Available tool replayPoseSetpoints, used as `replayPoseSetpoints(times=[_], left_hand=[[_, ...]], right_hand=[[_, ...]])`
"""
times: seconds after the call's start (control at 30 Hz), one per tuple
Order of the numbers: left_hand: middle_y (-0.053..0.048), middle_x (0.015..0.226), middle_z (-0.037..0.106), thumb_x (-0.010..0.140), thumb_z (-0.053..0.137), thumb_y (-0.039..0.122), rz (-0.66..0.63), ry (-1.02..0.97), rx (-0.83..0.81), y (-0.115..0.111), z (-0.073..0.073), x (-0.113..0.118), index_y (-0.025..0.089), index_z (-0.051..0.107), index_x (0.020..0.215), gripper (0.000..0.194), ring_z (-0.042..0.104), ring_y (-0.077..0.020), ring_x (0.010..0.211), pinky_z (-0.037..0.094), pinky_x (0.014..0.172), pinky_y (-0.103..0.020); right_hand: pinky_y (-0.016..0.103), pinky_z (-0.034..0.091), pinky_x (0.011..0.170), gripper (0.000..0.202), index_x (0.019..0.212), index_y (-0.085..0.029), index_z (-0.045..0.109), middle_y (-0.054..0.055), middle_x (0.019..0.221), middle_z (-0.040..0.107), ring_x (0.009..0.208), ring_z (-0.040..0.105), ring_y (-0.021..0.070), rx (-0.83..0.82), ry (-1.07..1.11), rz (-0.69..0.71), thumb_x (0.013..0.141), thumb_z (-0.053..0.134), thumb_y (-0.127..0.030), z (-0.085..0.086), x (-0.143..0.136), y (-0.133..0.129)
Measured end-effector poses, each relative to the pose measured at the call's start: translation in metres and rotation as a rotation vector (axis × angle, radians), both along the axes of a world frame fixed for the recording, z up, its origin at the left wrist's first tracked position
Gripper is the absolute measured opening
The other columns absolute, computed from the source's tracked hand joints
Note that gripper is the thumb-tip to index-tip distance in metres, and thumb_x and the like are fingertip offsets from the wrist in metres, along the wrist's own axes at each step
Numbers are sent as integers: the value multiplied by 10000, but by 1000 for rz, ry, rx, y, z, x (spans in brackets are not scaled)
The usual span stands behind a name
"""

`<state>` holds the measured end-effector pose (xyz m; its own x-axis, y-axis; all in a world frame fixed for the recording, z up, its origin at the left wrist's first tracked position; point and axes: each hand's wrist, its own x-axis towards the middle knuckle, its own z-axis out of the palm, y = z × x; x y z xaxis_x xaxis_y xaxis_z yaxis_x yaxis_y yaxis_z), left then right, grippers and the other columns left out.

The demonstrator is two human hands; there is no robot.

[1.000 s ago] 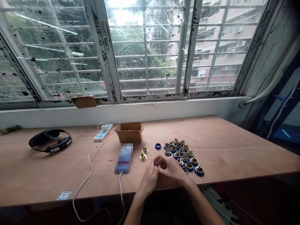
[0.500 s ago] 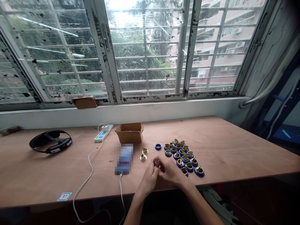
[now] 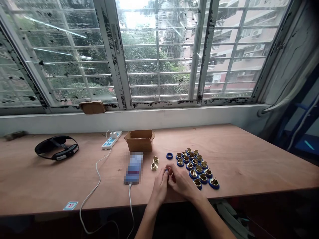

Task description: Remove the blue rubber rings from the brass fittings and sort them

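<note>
My left hand (image 3: 160, 186) and my right hand (image 3: 181, 181) meet over the front of the table, fingers closed together. Between their fingertips a bit of a blue ring (image 3: 166, 170) shows; most of it is hidden, and whether a gold part sits in it I cannot make out. Just beyond them lies a loose blue ring (image 3: 169, 155). Two bare gold fittings (image 3: 154, 166) stand left of it, apart from any ring. Beside my right hand are several gold fittings seated in blue rings (image 3: 198, 169), grouped in slanting rows.
An open cardboard box (image 3: 139, 141) stands behind a phone (image 3: 134, 168) with a white cable (image 3: 97, 167). A power strip (image 3: 111, 140) and a black headset (image 3: 57, 148) lie farther left. The wooden table's (image 3: 239, 189) front edge runs below my wrists.
The whole view has shifted slightly, moving things a little to the right. My fingers have changed position a bit around the blue ring, which now shows less. Nothing else on the table has moved.
</note>
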<state>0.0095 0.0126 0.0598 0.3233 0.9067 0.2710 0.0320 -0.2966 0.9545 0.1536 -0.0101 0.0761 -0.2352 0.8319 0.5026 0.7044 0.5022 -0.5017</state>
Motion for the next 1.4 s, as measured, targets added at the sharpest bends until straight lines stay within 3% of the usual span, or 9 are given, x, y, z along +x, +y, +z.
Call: replayPoseSetpoints(times=[0.13, 0.43, 0.67, 0.9, 1.03, 1.17, 1.3, 1.4], left_hand=[[-81, 1115, 762, 1016, 475, 511, -8, -32, -31, 2, 2, 2, 179, 699, 1172, 430, 684, -265, 1065, 519, 952, -355], [-103, 1052, 756, 959, 499, 649, 63, -110, -185, 2, -3, -1, 174, 645, 1049, 505, 695, -276, 1049, 512, 955, -385], [-136, 1198, 717, 972, 461, 612, 102, -50, -174, 1, -4, 1, 152, 667, 1111, 523, 627, -297, 1195, 430, 1089, -416], [-73, 912, 699, 1004, 391, 578, 78, -59, -74, 2, -7, 2, 173, 641, 936, 481, 653, -249, 886, 525, 851, -369], [-69, 907, 702, 1008, 388, 570, 96, -50, -35, 3, -9, -1, 177, 652, 924, 481, 647, -242, 879, 526, 850, -365], [-76, 962, 732, 1014, 396, 554, 112, -61, -46, 2, -4, -4, 177, 691, 1005, 478, 664, -249, 934, 528, 884, -365], [-105, 1193, 729, 988, 510, 539, 5, -195, -111, 0, 1, -6, 167, 663, 1211, 460, 669, -271, 1118, 508, 998, -382], [-141, 1255, 713, 961, 590, 511, -84, -349, -226, 1, -1, -5, 144, 647, 1238, 464, 662, -292, 1187, 483, 1062, -415]], right_hand=[[259, 457, 624, 403, 1229, -227, 496, 5, 819, 678, 665, 646, 180, 5, 66, 12, 855, 505, -76, -2, -1, 0], [244, 502, 611, 391, 1171, -255, 512, -9, 847, 711, 619, 638, 149, 16, 360, 59, 823, 550, -82, -14, -13, 1], [220, 435, 531, 315, 1056, -244, 552, -52, 701, 599, 536, 540, 120, 4, 386, 71, 784, 547, -85, -11, -12, 1], [222, 422, 527, 366, 1122, -246, 533, -38, 751, 614, 534, 542, 116, 19, 360, 76, 786, 553, -102, -15, -14, 0], [221, 417, 526, 394, 1163, -246, 525, -35, 785, 625, 533, 545, 110, 23, 344, 85, 800, 557, -96, -15, -14, -1], [228, 457, 570, 351, 1153, -247, 523, -33, 796, 635, 580, 574, 119, 4, 384, 110, 834, 560, -107, -13, -14, 1], [237, 502, 600, 305, 1163, -237, 532, -20, 818, 674, 643, 622, 136, -65, 532, 158, 875, 611, -179, -10, -12, 6], [240, 503, 594, 259, 1134, -222, 578, -1, 845, 708, 654, 636, 139, -117, 588, 180, 890, 661, -250, -9, -10, 9]])
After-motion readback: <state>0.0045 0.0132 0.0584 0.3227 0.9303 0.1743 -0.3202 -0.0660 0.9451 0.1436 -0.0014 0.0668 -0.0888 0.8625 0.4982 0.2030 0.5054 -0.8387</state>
